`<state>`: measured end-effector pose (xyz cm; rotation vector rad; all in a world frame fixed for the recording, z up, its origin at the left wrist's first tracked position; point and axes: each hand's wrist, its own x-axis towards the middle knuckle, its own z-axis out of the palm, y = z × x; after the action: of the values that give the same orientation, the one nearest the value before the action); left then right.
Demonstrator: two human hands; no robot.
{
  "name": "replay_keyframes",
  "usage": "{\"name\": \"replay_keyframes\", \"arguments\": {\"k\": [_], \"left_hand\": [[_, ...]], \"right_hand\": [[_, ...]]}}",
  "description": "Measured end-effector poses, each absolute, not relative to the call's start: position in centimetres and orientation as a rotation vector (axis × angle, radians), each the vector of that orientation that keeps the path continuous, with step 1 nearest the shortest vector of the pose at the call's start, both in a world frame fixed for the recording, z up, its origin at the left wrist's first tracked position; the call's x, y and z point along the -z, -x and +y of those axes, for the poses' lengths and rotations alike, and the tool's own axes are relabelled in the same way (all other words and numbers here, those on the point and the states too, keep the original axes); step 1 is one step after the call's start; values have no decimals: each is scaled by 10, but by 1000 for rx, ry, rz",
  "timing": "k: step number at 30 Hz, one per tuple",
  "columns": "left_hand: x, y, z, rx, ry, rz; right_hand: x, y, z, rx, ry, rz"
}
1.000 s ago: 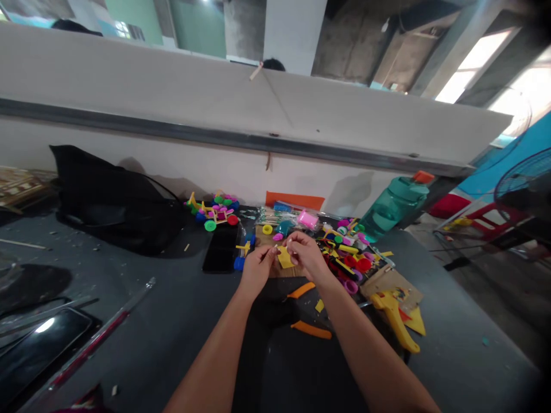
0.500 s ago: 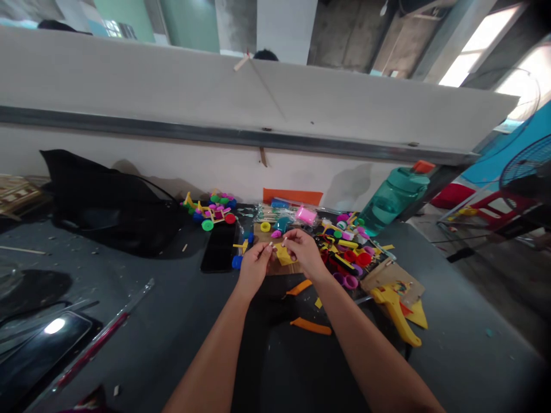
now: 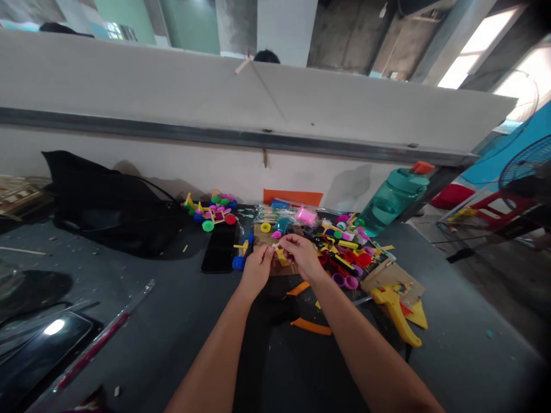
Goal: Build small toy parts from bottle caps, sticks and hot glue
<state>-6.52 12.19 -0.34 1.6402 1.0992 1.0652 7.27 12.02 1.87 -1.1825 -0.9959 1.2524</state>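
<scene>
My left hand (image 3: 258,267) and my right hand (image 3: 302,255) meet fingertip to fingertip over a piece of brown cardboard (image 3: 261,233). Both are closed in a pinch on a small pale piece (image 3: 276,246), too small to make out clearly; whether it is one piece or two, I cannot tell. Beneath the fingers lies a yellow sheet piece (image 3: 282,260), partly covered. Left of my left hand stands a small blue and yellow part (image 3: 239,262). Below the hands, the orange handles of a pair of pliers (image 3: 310,327) lie spread apart.
A heap of colourful caps and plastic parts (image 3: 350,258) spreads to the right, with a yellow glue gun (image 3: 396,312) in front. A teal bottle (image 3: 394,198) stands behind. Leftward are a phone (image 3: 218,250), assembled toy pieces (image 3: 215,213) and a black bag (image 3: 116,209).
My hands have come together: the right hand moved left and slightly down, and the pale bits at the fingertips, apart before, now meet. The things on the table lie as before.
</scene>
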Motion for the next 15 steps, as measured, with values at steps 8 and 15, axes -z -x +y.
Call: {"name": "replay_keyframes", "arguments": {"k": [8, 15], "left_hand": [[1, 66, 121, -1041, -1747, 1103], [4, 67, 119, -992, -1820, 1087]], "right_hand": [[-23, -74, 119, -1242, 1251, -1083], [-17, -74, 119, -1199, 1283, -1119]]}}
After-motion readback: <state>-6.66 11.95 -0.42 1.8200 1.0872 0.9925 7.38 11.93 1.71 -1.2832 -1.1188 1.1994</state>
